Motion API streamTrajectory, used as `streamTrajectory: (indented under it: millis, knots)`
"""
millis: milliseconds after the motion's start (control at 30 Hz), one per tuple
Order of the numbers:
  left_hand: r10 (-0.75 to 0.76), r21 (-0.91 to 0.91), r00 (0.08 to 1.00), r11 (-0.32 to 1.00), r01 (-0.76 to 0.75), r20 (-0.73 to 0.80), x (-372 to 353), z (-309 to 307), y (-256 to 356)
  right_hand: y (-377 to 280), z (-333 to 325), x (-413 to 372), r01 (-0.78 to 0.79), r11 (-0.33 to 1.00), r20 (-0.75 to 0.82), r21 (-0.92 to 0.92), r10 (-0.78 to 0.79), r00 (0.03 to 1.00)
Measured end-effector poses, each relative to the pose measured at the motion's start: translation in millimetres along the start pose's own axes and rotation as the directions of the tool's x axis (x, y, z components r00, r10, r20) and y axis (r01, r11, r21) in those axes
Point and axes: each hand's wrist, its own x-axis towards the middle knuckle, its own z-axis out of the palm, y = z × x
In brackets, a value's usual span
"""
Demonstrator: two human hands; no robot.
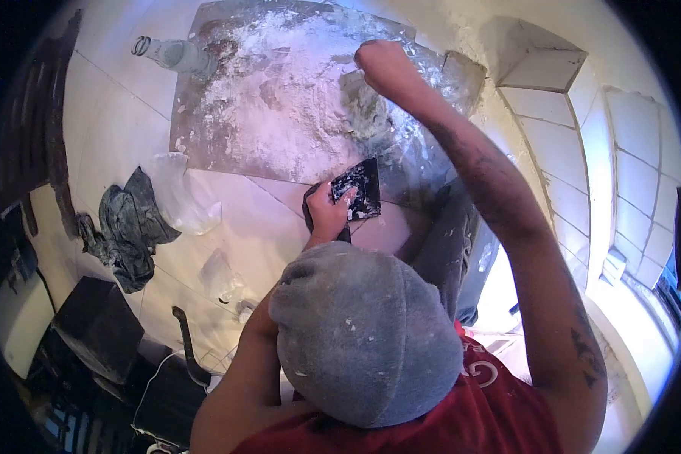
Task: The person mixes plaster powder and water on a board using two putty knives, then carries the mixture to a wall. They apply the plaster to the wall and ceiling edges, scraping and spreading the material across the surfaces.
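My left hand (pixel 327 212) is closed around a black square scraper (pixel 359 189) smeared with white, its thumb lying on the flat blade. The scraper is just off the near edge of a large board (pixel 280 113) covered in white powder and paste. My right hand (pixel 386 66) is raised in a fist over the board's far right part; what it holds, if anything, is hidden. Below that fist lies a greyish, crumpled-looking mass (pixel 363 106), too blurred to name. A clear glass bottle (pixel 170 54) lies tilted at the board's left edge.
Left of the board, a dark crumpled cloth or bag (pixel 132 227) and a clear plastic bag (pixel 185 197) lie on the tiled floor. Black furniture (pixel 98 325) stands at lower left. A tiled ledge (pixel 545 113) runs along the right. A grey cap (pixel 367 333) fills the lower middle.
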Motion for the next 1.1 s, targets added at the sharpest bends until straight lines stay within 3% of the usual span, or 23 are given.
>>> streamTrajectory:
  millis: [33,133,233,333,467,567,600,733,800,833,933,1067,1100]
  knots:
    - [-0.005,0.003,1.0,1.0,0.005,0.006,1.5,-0.8,-6.4,-7.0,17.0,-3.6,-0.074,0.997,0.054,0.002,0.074,0.996]
    - [0.022,0.08,1.0,0.997,-0.021,-0.008,5.3,-3.5,-15.9,-32.9,35.9,-39.2,0.101,0.995,0.151,0.01,-0.102,0.983]
    - [-0.023,0.174,1.0,0.985,0.019,0.017,1.3,-3.7,-5.6,-23.3,23.8,-50.0,0.154,0.984,0.229,0.085,-0.17,0.958]
    - [-0.035,-0.001,0.999,0.999,0.035,0.013,4.5,-0.7,-7.7,1.8,5.2,-42.9,0.024,0.995,0.327,0.101,-0.056,0.943]
    - [-0.226,-0.097,0.972,0.968,0.231,0.067,10.2,-5.3,6.5,6.7,-4.5,-48.6,0.078,0.995,0.31,0.059,-0.092,0.946]
    - [-0.119,0.023,0.993,0.993,0.119,-0.018,26.6,-13.9,14.0,11.0,-25.3,-35.6,0.047,0.998,0.47,-0.031,-0.027,0.882]
    - [-0.099,0.082,0.994,0.991,0.103,-0.055,28.5,-17.7,27.7,9.1,-36.9,-33.4,-0.033,0.999,0.473,0.033,0.014,0.881]
    - [0.056,0.035,0.988,0.998,-0.052,-0.146,56.4,-21.4,72.9,16.4,-58.5,-47.3,-0.379,0.889,0.406,0.258,0.257,0.877]
    - [0.175,0.226,0.975,0.964,-0.141,-0.135,66.3,-13.0,99.4,13.0,-54.8,-60.6,-0.546,0.775,0.426,0.317,0.398,0.812]
    - [0.232,0.32,0.965,0.93,-0.182,-0.124,70.6,-8.5,111.1,10.7,-43.4,-68.6,-0.518,0.773,0.34,0.365,0.407,0.848]
    - [0.264,0.389,0.957,0.9,-0.198,-0.124,79.8,15.7,135.4,-11.2,-35.0,-77.4,-0.671,0.624,0.404,0.401,0.537,0.741]
    - [0.345,0.517,0.936,0.816,-0.26,-0.074,88.5,40.4,139.8,-36.3,-43.8,-78.3,-0.621,0.562,0.327,0.546,0.54,0.776]
    - [0.376,0.566,0.924,0.778,-0.275,-0.068,90.2,43.5,139.2,-43.1,-47.1,-78.0,-0.613,0.605,0.275,0.509,0.561,0.781]
